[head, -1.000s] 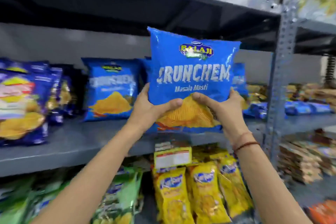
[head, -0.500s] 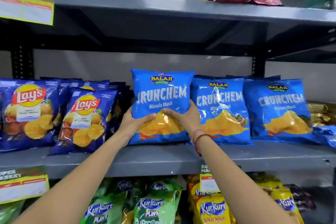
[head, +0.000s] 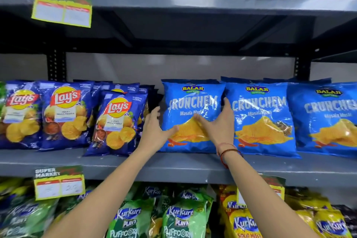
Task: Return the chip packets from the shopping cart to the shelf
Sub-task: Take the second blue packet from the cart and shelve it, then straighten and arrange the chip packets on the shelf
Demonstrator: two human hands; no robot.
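Crunchem packet stands upright on shelf, flanked by left hand and right hand, both spread, loosely touching. Risk judged: forward topple if released unsettled.

The Crunchem packet at the centre is glossy light-blue plastic film, smooth but crinkled, with white glare across its lettering. The two Crunchem packets at 3 o'clock of it carry the same shiny film. The Lay's packets at 9 o'clock are darker blue foil-like plastic, also glossy and wrinkled. The shelf beneath is grey painted metal, matt and smooth. The price tags at 7 o'clock and 11 o'clock look like matt printed paper. The Kurkure packets at 6 o'clock are shiny plastic.
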